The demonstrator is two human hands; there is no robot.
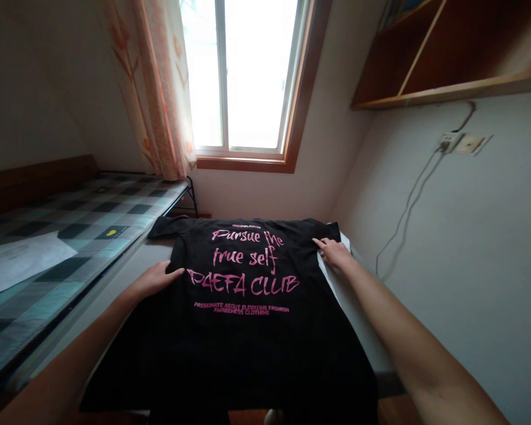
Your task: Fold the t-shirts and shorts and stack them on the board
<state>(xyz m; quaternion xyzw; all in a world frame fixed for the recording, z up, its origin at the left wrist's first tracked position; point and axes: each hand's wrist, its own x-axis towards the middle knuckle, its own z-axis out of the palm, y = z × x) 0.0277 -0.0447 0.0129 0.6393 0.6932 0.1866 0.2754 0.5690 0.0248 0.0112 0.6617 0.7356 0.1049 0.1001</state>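
Left hand: it touches the side edge of the black T-shirt (248, 342), below the sleeve; the hand (153, 280) has its thumb on the cloth, but whether thumb and fingers close on a fold cannot be told.
Right hand: it lies at the opposite edge, near the other sleeve; the hand (335, 252) has a finger stretched over the cloth, and whether it pinches any cannot be told.
T-shirt: spread flat between the two hands on the table (363, 319), pink lettering (243, 283) up, collar end toward the window.
White material: a strip (330, 274) shows beside and beneath the shirt's edge by the right hand.
Bed: left of the table, with a checked cover (101, 206) and a white sheet of paper (30, 260) on it.
Window: straight ahead (252, 77), a flowered curtain (159, 88) at its left.
Right wall: wooden shelf (451, 85) above, socket (450, 141) with a cable (407, 206) below.
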